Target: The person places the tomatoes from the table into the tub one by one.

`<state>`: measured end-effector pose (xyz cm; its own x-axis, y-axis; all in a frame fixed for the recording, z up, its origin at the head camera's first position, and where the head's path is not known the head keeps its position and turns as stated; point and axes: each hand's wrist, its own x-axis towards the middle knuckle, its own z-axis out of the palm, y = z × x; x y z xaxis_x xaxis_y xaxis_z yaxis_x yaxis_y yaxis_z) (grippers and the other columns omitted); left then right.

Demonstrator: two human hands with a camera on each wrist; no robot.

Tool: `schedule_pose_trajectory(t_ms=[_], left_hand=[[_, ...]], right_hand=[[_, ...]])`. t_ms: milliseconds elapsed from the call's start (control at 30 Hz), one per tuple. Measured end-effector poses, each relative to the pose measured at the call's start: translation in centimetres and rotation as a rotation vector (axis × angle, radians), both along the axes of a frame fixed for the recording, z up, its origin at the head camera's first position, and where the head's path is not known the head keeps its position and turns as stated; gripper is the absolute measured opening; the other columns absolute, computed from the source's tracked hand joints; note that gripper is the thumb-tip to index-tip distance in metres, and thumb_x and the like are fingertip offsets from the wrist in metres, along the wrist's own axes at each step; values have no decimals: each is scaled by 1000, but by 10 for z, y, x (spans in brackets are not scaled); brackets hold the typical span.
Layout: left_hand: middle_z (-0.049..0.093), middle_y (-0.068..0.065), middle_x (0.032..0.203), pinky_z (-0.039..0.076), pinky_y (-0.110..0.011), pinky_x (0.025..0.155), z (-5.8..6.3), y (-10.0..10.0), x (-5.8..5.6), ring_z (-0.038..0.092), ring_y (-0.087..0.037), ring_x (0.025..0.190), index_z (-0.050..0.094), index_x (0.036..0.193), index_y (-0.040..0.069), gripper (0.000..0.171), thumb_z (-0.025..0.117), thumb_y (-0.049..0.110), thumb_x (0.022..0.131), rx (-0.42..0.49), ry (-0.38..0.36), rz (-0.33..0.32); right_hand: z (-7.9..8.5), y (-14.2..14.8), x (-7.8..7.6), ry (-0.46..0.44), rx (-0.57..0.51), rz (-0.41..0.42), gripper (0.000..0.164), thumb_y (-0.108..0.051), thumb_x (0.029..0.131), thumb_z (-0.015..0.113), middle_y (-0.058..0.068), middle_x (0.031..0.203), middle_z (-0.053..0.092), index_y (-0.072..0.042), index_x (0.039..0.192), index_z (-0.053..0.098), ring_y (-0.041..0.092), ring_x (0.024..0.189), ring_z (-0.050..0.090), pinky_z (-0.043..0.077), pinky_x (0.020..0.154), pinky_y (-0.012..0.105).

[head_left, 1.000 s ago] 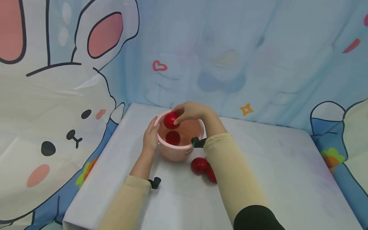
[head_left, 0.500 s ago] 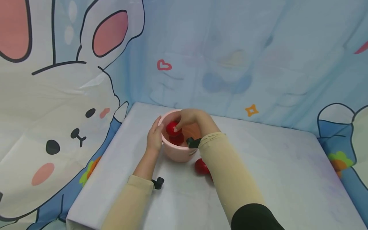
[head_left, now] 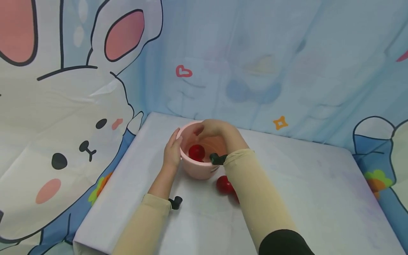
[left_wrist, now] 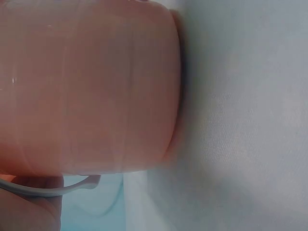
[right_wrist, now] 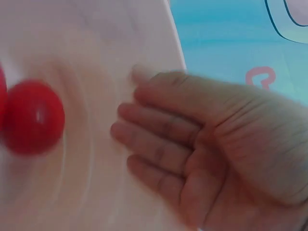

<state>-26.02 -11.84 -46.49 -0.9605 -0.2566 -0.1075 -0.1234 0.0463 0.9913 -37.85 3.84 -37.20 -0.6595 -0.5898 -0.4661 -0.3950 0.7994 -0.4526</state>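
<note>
A pink bucket (head_left: 199,172) stands on the white table. My left hand (head_left: 172,153) holds it at its left side near the rim; in the left wrist view the bucket's wall (left_wrist: 96,86) fills much of the picture, with part of the hand (left_wrist: 29,209) at the handle. Over the bucket's opening is my right hand (head_left: 211,129), and in the right wrist view its fingers are loosely extended with nothing in them. A shiny red ball (head_left: 196,152) lies inside the bucket. The right wrist view shows this red ball (right_wrist: 33,118) and the edge of another red one beside it.
Two more red balls lie in front of the bucket: one (head_left: 224,185) shows well, the other is mostly hidden behind the right sleeve (head_left: 255,187). The white tabletop (head_left: 318,198) stretches right. A printed curtain (head_left: 197,42) hangs behind.
My right hand has lowered a red ball into the bucket, let it go and risen slightly. The left hand keeps its place on the bucket. The head view has shifted a little.
</note>
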Motion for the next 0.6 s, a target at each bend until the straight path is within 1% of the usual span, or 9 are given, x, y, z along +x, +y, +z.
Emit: schedule_pose_trajectory(t_ms=[100,167,233,333,400,467,600], left_hand=[[31,20,159,24,-48,123,-2,0,0,22,-12,152,34,147,52,46,32,51,101,-14,10,-4],[32,20,159,24,-48,123,-2,1,-1,22,-12,152,34,148,51,46,32,51,101,-18,15,-9],[32,20,159,25,-49,122,-2,1,0,22,-12,152,34,148,51,46,32,50,102,-13,20,-12],[32,21,158,27,-49,122,0,0,2,23,-12,152,33,148,51,46,32,50,102,2,25,-12],[32,21,158,27,-49,121,1,0,3,23,-11,151,33,148,52,46,33,49,102,11,28,-8],[32,22,158,28,-49,121,1,0,4,23,-11,151,32,148,52,46,33,50,102,11,29,-8],[32,22,157,30,-48,120,1,2,6,23,-11,151,32,148,53,46,33,52,101,10,22,-13]], right_hand=[[15,14,4,121,-16,55,46,-35,95,60,3,140,59,-22,139,58,25,136,48,38,115,48],[26,31,9,161,-54,47,47,-37,96,59,4,141,59,-19,139,59,27,136,49,39,114,50],[37,51,16,179,-104,-4,47,-40,95,60,3,139,60,-21,138,59,26,134,50,41,111,52],[46,85,25,186,-175,-99,47,-44,94,61,-1,139,60,-25,137,59,24,133,51,44,108,53],[47,107,32,198,-200,-146,48,-46,94,62,-2,139,59,-27,137,59,24,133,51,45,107,53],[45,128,40,209,-207,-175,50,-47,94,62,-1,141,58,-26,139,57,25,133,52,46,106,53],[30,163,61,203,-167,-222,59,-51,93,62,3,142,57,-23,143,52,28,133,52,46,105,55]])
